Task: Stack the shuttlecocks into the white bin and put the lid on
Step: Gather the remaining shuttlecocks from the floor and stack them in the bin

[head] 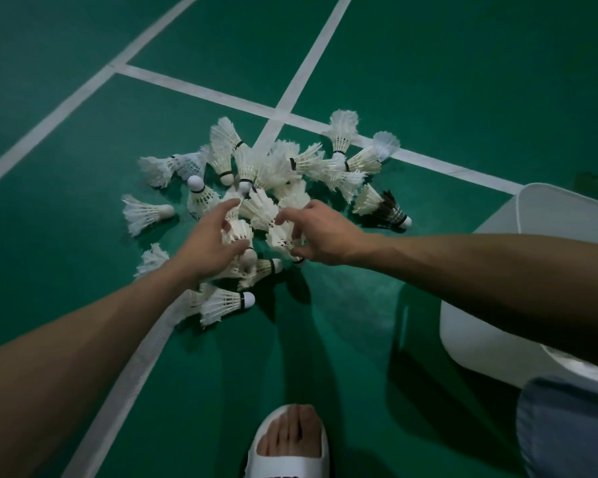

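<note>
Court floor (pixel 428 63): green, crossed by white lines (pixel 194 88); it fills the view and bears everything else
White bin (pixel 549 215): on the floor at the right edge, well apart from the heap; the right forearm crosses in front of it; its inside cannot be seen
Shuttlecock heap (pixel 283 167): a loose pile of white feathered shuttlecocks in mid-view, lying on their sides over a junction of the lines; corks point every way; a few strays lie just beside it on the left
Clothed leg (pixel 567 426): grey-blue fabric in the lower right corner, in front of the bin
Sandal (pixel 287 443): white slide on a bare foot, bottom centre, on the floor
Left hand (pixel 208 243): over the near left of the heap; fingers reach forward, thumb curls under the feathers; it holds the left shuttlecock (pixel 236 232)
Right hand (pixel 315 236): over the near right of the heap; fingers bent down, pinching the right shuttlecock (pixel 280 240) against the thumb
Dark shuttlecock (pixel 392 210): dark feathers, white cork; at the heap's right edge, touching a white one
</note>
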The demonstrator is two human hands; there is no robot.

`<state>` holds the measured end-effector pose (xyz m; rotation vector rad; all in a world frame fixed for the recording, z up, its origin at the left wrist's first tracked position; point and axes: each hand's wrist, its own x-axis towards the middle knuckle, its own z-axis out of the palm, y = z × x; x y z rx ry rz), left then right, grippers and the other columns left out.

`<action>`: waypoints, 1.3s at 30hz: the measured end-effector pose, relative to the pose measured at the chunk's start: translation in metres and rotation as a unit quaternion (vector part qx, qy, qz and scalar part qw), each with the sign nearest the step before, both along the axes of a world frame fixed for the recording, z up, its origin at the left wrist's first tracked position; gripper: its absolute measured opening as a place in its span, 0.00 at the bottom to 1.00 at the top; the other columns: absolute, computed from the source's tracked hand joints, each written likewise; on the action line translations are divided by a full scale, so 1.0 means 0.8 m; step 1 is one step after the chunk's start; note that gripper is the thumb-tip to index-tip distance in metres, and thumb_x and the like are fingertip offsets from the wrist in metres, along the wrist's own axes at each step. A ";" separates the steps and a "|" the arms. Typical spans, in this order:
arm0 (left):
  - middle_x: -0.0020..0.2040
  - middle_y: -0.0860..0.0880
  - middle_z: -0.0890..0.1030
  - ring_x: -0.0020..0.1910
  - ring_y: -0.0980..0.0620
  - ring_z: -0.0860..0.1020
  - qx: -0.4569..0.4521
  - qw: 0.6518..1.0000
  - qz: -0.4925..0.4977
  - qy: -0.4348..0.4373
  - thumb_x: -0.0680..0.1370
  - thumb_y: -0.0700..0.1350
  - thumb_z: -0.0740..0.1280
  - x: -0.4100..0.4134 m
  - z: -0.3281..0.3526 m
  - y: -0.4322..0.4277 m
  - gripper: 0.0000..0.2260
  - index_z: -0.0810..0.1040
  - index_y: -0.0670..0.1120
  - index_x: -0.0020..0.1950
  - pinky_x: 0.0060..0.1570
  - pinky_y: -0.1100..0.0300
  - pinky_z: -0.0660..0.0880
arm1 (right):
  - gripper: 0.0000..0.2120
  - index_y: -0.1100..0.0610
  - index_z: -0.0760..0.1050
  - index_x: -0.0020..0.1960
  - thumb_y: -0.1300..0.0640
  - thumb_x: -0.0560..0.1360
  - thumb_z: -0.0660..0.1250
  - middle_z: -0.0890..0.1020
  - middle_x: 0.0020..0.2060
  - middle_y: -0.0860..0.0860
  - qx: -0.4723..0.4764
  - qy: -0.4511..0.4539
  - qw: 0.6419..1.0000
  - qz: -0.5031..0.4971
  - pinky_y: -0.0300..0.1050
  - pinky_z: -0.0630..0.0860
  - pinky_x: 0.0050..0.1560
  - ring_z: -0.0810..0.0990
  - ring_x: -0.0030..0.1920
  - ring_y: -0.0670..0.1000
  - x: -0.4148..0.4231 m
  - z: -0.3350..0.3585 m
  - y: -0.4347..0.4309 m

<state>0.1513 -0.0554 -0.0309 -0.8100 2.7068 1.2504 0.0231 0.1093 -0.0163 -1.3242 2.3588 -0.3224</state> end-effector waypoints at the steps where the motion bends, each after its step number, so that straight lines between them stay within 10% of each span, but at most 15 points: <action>1: 0.65 0.42 0.69 0.62 0.45 0.71 -0.008 1.000 0.012 -0.001 0.77 0.43 0.68 -0.004 0.000 0.000 0.30 0.60 0.55 0.75 0.61 0.52 0.68 | 0.22 0.48 0.68 0.67 0.56 0.75 0.69 0.81 0.47 0.50 -0.001 -0.004 1.000 0.003 0.50 0.73 0.52 0.71 0.55 0.51 0.001 0.002 0.003; 5: 0.73 0.41 0.63 0.70 0.43 0.66 -0.006 0.999 -0.008 -0.052 0.77 0.37 0.67 -0.012 0.000 -0.001 0.31 0.60 0.54 0.76 0.69 0.50 0.63 | 0.22 0.49 0.68 0.67 0.57 0.75 0.69 0.82 0.47 0.50 -0.004 -0.016 1.000 0.004 0.47 0.72 0.50 0.72 0.54 0.51 0.001 0.006 0.010; 13: 0.64 0.44 0.74 0.56 0.54 0.72 0.066 0.996 -0.022 -0.050 0.71 0.34 0.73 -0.014 0.013 0.015 0.29 0.70 0.52 0.68 0.36 0.68 0.72 | 0.20 0.51 0.71 0.65 0.55 0.75 0.70 0.82 0.47 0.52 -0.032 -0.013 0.999 -0.034 0.50 0.72 0.53 0.73 0.54 0.52 -0.007 0.014 0.022; 19: 0.54 0.44 0.79 0.42 0.53 0.78 0.109 0.994 0.000 0.012 0.73 0.36 0.71 -0.029 0.043 0.030 0.08 0.79 0.47 0.48 0.36 0.64 0.73 | 0.16 0.51 0.74 0.63 0.58 0.76 0.68 0.83 0.48 0.50 -0.063 -0.023 0.995 -0.071 0.49 0.78 0.52 0.80 0.45 0.50 -0.017 0.048 0.050; 24: 0.60 0.48 0.75 0.44 0.44 0.81 0.142 0.989 0.023 0.042 0.73 0.36 0.71 -0.055 0.093 0.067 0.17 0.79 0.48 0.61 0.40 0.50 0.81 | 0.10 0.53 0.79 0.57 0.59 0.76 0.69 0.79 0.44 0.49 -0.116 -0.019 0.983 -0.141 0.42 0.74 0.47 0.76 0.38 0.45 -0.034 0.091 0.107; 27: 0.60 0.50 0.74 0.44 0.54 0.80 0.175 0.981 0.002 0.085 0.73 0.34 0.71 -0.077 0.120 0.102 0.24 0.75 0.48 0.67 0.34 0.70 0.77 | 0.09 0.51 0.80 0.55 0.57 0.75 0.70 0.80 0.45 0.48 -0.151 -0.022 0.966 -0.207 0.41 0.75 0.44 0.76 0.37 0.42 -0.049 0.117 0.153; 31: 0.65 0.50 0.73 0.55 0.51 0.78 0.189 0.974 -0.059 0.108 0.71 0.34 0.72 -0.106 0.157 0.162 0.28 0.73 0.48 0.69 0.56 0.59 0.77 | 0.13 0.52 0.80 0.57 0.57 0.73 0.72 0.80 0.46 0.46 -0.191 -0.026 0.944 -0.267 0.36 0.75 0.47 0.76 0.40 0.35 -0.060 0.152 0.223; 39: 0.71 0.50 0.69 0.60 0.47 0.77 0.191 0.961 -0.146 0.136 0.67 0.32 0.74 -0.137 0.211 0.257 0.36 0.69 0.50 0.72 0.63 0.52 0.74 | 0.16 0.56 0.80 0.56 0.62 0.70 0.75 0.83 0.45 0.46 -0.282 -0.088 0.889 -0.351 0.40 0.81 0.42 0.82 0.41 0.41 -0.056 0.202 0.345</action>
